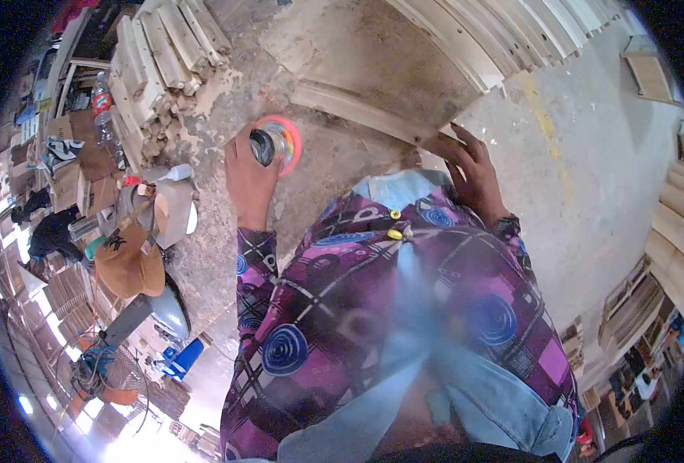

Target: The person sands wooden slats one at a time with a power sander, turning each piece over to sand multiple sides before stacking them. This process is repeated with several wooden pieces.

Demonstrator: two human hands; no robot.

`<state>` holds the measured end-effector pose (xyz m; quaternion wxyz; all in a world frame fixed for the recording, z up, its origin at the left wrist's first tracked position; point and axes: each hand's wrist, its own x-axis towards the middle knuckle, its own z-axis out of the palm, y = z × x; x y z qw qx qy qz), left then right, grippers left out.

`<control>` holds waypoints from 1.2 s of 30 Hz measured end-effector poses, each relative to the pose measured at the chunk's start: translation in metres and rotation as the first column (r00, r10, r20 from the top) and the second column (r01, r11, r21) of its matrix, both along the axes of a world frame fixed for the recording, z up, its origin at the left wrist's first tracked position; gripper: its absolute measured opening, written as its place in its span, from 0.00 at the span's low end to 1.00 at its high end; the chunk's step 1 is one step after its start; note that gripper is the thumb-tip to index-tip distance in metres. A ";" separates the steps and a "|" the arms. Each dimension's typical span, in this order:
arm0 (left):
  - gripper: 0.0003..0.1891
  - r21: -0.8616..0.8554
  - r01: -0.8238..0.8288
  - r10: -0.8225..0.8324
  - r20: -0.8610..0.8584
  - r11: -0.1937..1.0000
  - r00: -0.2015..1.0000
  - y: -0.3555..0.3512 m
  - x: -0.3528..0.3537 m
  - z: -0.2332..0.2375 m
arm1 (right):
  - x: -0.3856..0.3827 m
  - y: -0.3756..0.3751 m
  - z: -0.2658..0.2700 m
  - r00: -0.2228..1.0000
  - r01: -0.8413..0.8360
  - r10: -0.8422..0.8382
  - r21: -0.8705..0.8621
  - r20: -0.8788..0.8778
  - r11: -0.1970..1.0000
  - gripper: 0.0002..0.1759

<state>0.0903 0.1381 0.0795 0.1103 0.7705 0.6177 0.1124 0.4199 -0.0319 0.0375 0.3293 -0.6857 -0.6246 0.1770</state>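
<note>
My left hand [251,179] is closed on a round object with a pink-orange rim [293,136] and a dark part near my fingers. A long, pale wooden strip [350,113] slants from the upper middle down to my right hand [469,163]. The fingers of my right hand are at the strip's near end and hold it; part of the grip is hidden. Below both hands is the patterned purple shirt [342,285] on my body.
Wooden pieces [161,50] are stacked at the upper left, and long boards [512,35] lie at the upper right. At the left are a brown cap [130,266], a plastic bottle [101,100] and cardboard [95,166]. More wood [635,312] stands at the right.
</note>
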 end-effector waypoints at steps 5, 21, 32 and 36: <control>0.36 0.005 0.002 -0.002 0.001 1.000 1.000 0.010 0.010 0.010 | -0.003 0.010 -0.004 0.972 0.098 -0.031 -0.280 0.233 0.955 0.32; 0.36 0.109 0.098 -0.103 0.038 0.989 0.994 0.030 0.073 0.040 | 0.011 0.017 -0.006 0.917 -0.096 -0.108 -0.476 -0.383 0.874 0.27; 0.33 0.079 0.235 -0.233 -0.034 0.969 0.972 0.034 0.109 0.033 | 0.006 0.018 -0.012 0.996 -0.014 -0.027 -0.462 -0.083 0.887 0.23; 0.33 0.104 0.206 -0.203 -0.036 0.973 0.978 0.066 0.103 0.025 | 0.006 0.016 -0.021 0.994 -0.013 -0.033 -0.420 -0.101 0.907 0.22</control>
